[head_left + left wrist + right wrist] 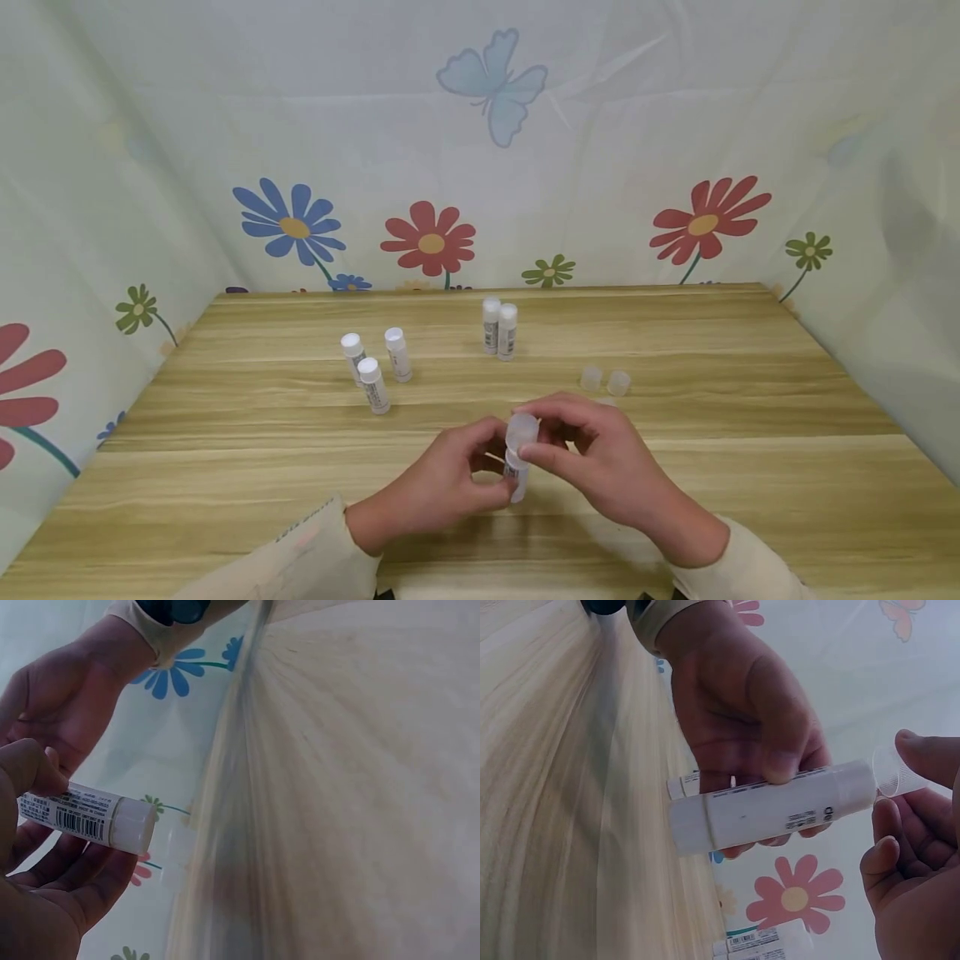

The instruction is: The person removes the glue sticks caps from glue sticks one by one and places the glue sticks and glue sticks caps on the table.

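Near the table's front, the left hand (450,471) grips a white labelled tube (515,479) between thumb and fingers. The right hand (600,454) pinches a translucent cap (522,431) at the tube's upper end. In the right wrist view the cap (897,772) meets the end of the tube (780,810), held by the right hand (922,847); whether it is seated cannot be told. The left wrist view shows the tube's barcode side (82,817) in the left hand (60,900).
Three white tubes (376,386) stand at the left of the wooden table (262,467). Two more tubes (507,332) stand close together at the back middle. Two translucent caps (618,383) lie beyond the right hand. A flowered curtain (600,167) hangs behind the table.
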A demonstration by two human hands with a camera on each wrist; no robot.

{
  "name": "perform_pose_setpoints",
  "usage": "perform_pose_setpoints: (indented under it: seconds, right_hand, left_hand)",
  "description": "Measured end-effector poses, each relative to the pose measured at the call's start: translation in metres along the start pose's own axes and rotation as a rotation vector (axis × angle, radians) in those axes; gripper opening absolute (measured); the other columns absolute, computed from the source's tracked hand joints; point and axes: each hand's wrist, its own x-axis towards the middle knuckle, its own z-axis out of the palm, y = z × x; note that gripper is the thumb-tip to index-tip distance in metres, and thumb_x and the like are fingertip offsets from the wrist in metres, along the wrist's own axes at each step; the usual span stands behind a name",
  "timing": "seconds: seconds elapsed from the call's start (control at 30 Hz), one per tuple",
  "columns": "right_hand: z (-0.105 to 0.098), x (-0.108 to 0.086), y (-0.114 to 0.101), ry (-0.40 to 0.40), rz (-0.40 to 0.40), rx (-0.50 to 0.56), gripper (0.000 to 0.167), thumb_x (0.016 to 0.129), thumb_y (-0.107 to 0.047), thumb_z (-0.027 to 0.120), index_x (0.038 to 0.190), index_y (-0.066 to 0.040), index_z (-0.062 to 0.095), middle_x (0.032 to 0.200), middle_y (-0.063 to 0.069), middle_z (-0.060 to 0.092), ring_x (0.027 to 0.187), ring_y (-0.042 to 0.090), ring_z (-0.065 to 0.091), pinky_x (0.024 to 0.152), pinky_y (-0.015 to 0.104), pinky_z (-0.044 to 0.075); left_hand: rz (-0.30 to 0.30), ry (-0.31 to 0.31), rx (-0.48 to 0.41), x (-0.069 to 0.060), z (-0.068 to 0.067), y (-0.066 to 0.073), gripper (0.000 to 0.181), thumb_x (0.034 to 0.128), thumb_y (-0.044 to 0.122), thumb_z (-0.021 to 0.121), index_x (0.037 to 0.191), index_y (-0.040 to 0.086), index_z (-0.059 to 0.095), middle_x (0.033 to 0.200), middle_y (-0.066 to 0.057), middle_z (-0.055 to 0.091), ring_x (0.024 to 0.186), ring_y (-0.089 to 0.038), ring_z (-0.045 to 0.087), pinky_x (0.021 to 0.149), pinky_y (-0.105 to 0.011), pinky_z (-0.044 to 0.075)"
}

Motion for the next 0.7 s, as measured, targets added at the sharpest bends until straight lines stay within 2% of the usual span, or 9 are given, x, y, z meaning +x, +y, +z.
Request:
perform_pose_setpoints:
  seconds: [0.2,0.37,0.53,0.7]
  right_hand:
    - [-0.003,0.0,-0.001,0.028,-0.01,0.004,0.025,0.087,-0.009,0.072,0.111,-0.012,0.069,0.09,0.001,0.064,0.074,0.012,0.056,0.061,0.025,0.05]
    - [-0.006,0.002,0.004,0.054,0.025,-0.024,0.025,0.085,-0.012,0.074,0.11,-0.015,0.07,0.089,0.0,0.063,0.074,0.012,0.056,0.059,0.025,0.05]
    - [-0.014,0.005,0.014,0.092,0.094,-0.085,0.027,0.084,-0.016,0.075,0.111,-0.016,0.07,0.09,0.001,0.061,0.075,0.013,0.056,0.06,0.024,0.049]
    - [-0.029,0.003,0.029,0.102,0.211,-0.178,0.029,0.084,-0.023,0.076,0.111,-0.017,0.069,0.087,0.003,0.059,0.074,0.014,0.055,0.061,0.024,0.048]
  left_hand:
    - [-0.028,0.007,0.019,0.0,-0.001,-0.001,0.032,0.0854,0.003,0.067,0.114,0.014,0.058,0.11,0.002,0.065,0.1,-0.01,0.065,0.09,-0.022,0.054]
    - [-0.056,0.028,0.028,0.0,-0.005,-0.001,0.032,0.0863,0.005,0.067,0.115,0.015,0.058,0.112,0.002,0.065,0.102,-0.012,0.065,0.09,-0.022,0.054]
    - [-0.08,0.09,0.042,-0.002,-0.016,-0.008,0.033,0.0865,0.004,0.067,0.116,0.013,0.058,0.113,-0.002,0.065,0.102,-0.014,0.065,0.089,-0.023,0.054]
    - [-0.112,0.173,0.054,-0.01,-0.037,-0.016,0.033,0.0854,0.001,0.066,0.116,0.008,0.057,0.112,-0.009,0.065,0.102,-0.019,0.063,0.089,-0.025,0.054]
